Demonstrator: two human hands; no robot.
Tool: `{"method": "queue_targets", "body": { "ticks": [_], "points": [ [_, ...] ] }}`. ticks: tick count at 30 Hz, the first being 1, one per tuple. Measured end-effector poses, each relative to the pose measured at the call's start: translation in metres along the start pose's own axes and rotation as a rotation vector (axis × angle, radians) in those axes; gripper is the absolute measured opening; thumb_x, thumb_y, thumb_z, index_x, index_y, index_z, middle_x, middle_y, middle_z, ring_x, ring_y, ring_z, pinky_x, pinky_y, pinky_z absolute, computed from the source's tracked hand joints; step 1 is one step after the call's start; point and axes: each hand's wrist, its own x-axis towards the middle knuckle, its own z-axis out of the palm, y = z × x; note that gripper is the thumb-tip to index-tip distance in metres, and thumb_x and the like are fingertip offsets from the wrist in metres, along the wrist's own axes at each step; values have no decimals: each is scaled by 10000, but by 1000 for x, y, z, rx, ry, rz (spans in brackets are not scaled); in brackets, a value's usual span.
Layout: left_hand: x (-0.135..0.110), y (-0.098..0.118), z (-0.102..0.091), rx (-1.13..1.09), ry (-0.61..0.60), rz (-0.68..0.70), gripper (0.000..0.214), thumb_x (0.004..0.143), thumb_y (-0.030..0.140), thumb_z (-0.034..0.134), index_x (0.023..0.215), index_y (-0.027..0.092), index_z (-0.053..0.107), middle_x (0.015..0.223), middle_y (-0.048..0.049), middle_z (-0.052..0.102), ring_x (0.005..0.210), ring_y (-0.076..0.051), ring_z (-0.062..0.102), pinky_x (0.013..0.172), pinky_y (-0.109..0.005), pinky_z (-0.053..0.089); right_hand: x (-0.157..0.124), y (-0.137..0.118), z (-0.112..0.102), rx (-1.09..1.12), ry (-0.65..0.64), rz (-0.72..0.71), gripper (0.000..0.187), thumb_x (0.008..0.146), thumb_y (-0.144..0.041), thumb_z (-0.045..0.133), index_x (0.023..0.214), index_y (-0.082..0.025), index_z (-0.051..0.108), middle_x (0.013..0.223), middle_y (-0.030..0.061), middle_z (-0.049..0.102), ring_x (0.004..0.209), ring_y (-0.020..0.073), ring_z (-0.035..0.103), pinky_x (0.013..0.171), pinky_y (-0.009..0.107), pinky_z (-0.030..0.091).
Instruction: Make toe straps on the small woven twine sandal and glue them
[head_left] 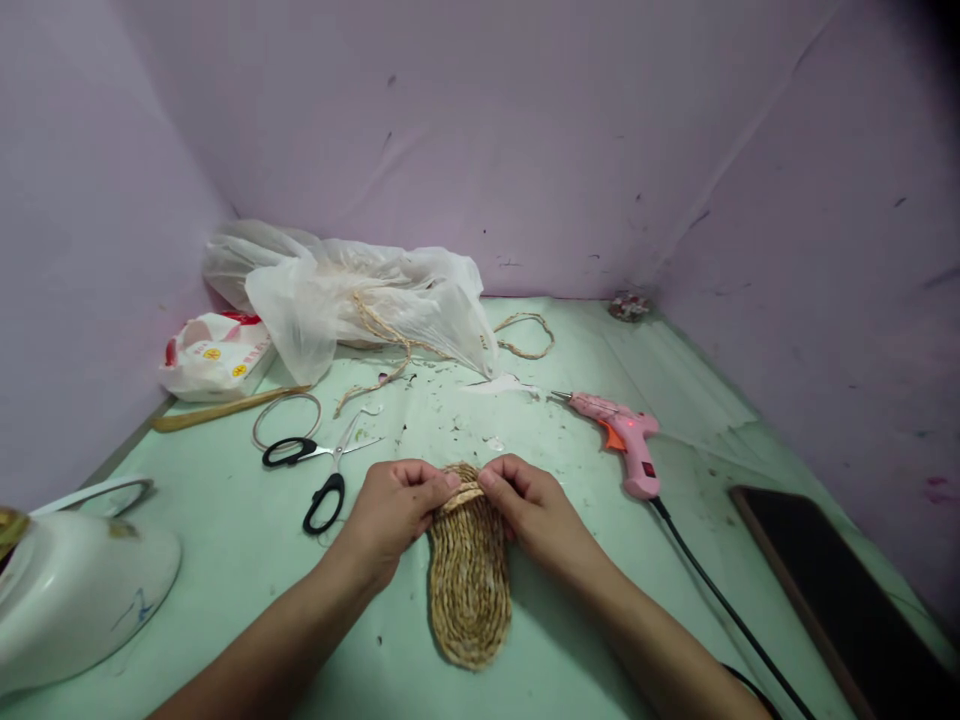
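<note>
A shoe-sole-shaped piece of coiled straw rope (471,590) lies on the pale green table cover, its wider end towards me. Across its upper part runs a short, lighter straw strip (466,494). My left hand (401,510) pinches the strip's left end between thumb and fingers at the sole's edge. At the opposite edge, my right hand (529,505) pinches the other end of the strip. Fingertips of both hands are tucked around the sole's sides, partly hidden. Whether the strip is fixed to the sole, I cannot tell.
Black-handled scissors (330,465) lie left, beside a ring (262,425) and a wooden stick (225,408). A pink glue gun (622,430) with a cable and a dark phone (832,590) are right. Behind sit a white plastic bag (397,280) and loose straw rope (525,352).
</note>
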Motion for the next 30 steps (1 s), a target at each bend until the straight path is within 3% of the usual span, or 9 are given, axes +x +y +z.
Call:
{"method": "queue_targets", "body": {
  "ticks": [5,9,13,16,19,21,26,30],
  "points": [
    [1,-8,2,0,50,86,274,570,311,701,494,124,516,412,71,429,380,-16,284,373,-165,167,1,5,6,-162,95,-99,215,799,-316,436,623,-192,449,566,-30,435,558,124,403,508,231,315],
    [1,-12,0,12,31,102,276,625,341,675,522,126,535,365,79,395,355,-19,260,367,-172,159,1,4,3,-131,65,-75,247,800,-328,452,598,-187,455,547,-33,425,540,117,399,490,227,316],
    [0,-13,-9,-3,-27,158,243,735,388,584,707,147,580,351,94,362,343,-37,239,356,-176,143,-3,3,-1,46,-29,-24,192,783,-355,498,737,-175,546,595,-31,467,506,105,417,449,219,361],
    [-1,-7,-22,41,-102,219,166,683,285,644,727,162,542,480,78,439,406,-41,317,386,-169,216,-6,4,-3,99,14,-14,156,763,-340,533,801,-189,524,608,-38,472,521,111,445,438,216,396],
    [-5,5,-33,222,-235,288,177,610,189,678,673,157,515,635,43,501,541,-62,411,501,-187,328,-7,2,-7,-38,108,-40,146,765,-333,535,732,-191,521,601,-28,509,538,116,470,477,231,407],
    [-7,13,-37,382,-265,274,171,602,188,676,673,156,524,605,51,477,544,-71,392,505,-196,316,-9,-2,-10,-172,121,-69,157,766,-313,529,697,-180,575,630,3,576,579,133,505,537,261,415],
    [-13,17,-30,569,-178,233,108,610,200,646,644,154,554,537,53,462,515,-84,387,484,-205,301,-12,-8,-16,-311,87,-94,138,727,-249,560,761,-191,681,768,51,681,703,187,583,621,311,428],
    [-12,12,-26,562,-152,216,104,630,233,628,614,151,565,542,33,504,514,-92,422,493,-209,328,-11,-8,-18,-314,41,-20,139,695,-271,601,782,-188,673,692,40,673,591,165,561,545,294,416]
  ]
}}
